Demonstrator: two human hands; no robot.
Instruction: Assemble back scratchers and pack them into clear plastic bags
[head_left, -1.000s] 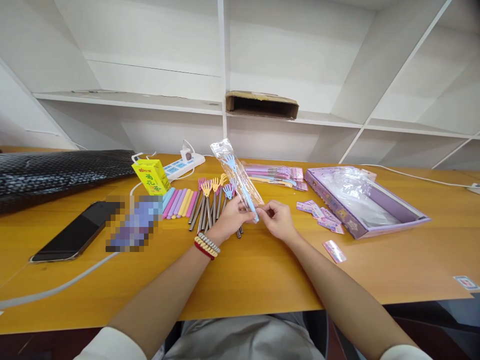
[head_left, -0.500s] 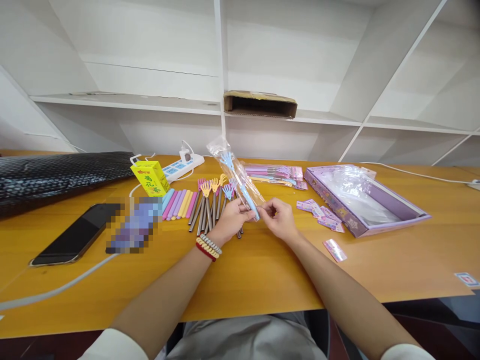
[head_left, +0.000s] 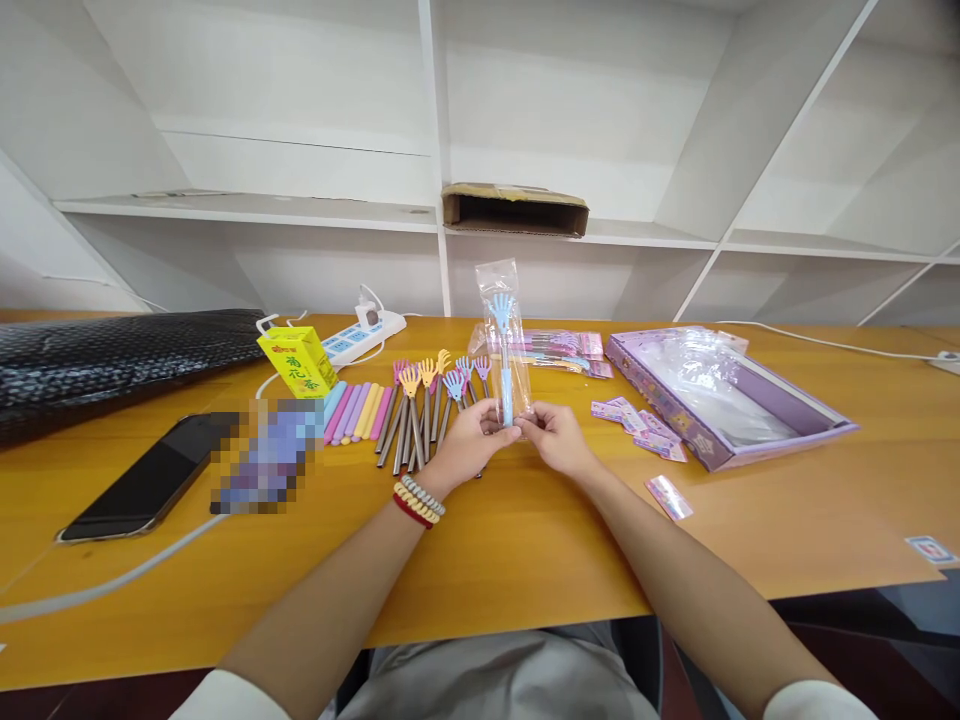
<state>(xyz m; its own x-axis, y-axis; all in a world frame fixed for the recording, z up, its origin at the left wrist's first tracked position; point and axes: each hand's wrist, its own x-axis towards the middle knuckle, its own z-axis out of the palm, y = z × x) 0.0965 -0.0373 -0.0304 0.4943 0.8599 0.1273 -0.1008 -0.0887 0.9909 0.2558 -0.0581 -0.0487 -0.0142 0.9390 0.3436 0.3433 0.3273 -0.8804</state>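
A light-blue back scratcher with a hand-shaped head stands upright inside a clear plastic bag. My left hand is closed on the handle end through the bag. From the other side, my right hand pinches the bag's lower edge by the handle. Just left of my hands lie several metal scratcher rods with yellow, blue and pink hand-shaped heads. Next to them is a row of coloured handles. Bagged scratchers lie in a pile behind my right hand.
A purple box with clear plastic inside sits at right, small printed cards beside it. On the left are a black phone, a yellow drink carton and a power strip. White shelving holds a cardboard box.
The bagged back scratcher has swung from leaning left to upright, and its bag now looks straighter. Both hands remain at its lower end.
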